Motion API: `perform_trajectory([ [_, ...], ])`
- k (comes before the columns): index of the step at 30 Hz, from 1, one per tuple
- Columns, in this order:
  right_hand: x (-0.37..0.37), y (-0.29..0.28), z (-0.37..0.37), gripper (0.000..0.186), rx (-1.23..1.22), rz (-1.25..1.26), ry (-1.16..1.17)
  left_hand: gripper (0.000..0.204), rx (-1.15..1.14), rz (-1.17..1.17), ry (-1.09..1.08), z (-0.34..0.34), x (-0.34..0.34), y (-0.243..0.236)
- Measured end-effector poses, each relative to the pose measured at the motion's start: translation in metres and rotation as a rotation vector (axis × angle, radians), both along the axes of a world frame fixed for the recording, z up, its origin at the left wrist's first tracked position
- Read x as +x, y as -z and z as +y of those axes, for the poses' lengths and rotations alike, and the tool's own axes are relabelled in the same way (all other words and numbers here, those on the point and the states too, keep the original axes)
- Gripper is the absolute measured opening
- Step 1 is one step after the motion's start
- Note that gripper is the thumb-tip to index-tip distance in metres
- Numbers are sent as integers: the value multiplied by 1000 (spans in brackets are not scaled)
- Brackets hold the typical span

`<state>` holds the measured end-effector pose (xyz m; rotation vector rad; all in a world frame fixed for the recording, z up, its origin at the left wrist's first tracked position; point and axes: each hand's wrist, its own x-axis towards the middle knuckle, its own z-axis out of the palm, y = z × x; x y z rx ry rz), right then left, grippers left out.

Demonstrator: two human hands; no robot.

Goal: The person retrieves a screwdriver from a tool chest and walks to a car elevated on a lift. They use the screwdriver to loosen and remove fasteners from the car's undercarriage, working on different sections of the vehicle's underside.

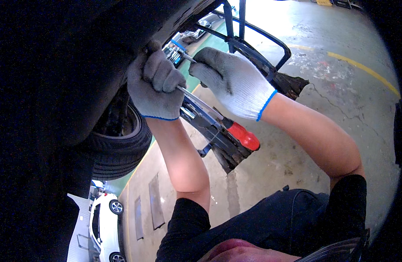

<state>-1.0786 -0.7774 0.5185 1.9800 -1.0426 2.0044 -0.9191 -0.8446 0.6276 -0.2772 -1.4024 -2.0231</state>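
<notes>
A dark vehicle body [91,56] looms overhead, with a white car [107,225] parked at lower left. A black rubber tyre [122,155] stands just below the left hand, near the left forearm. The right hand [233,81], in a white knit glove with blue cuff, has its fingers pinched on a thin silvery metal rod [188,57]. The left hand [157,87] — its matching glove greyed — is clenched around the tip end of a long tool with silvery shaft and red handle [203,104], which slants down to the right, below the right hand.
</notes>
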Motion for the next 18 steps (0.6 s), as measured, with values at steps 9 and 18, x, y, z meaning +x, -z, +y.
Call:
perform_trajectory([
  [9,-1,-3,-9,30,-90,-152,-69,28,55,17,70,3,-3,8],
  [18,10,-44,-23,37,-293,-166,206,39,-100,-65,-294,9,-12,16],
])
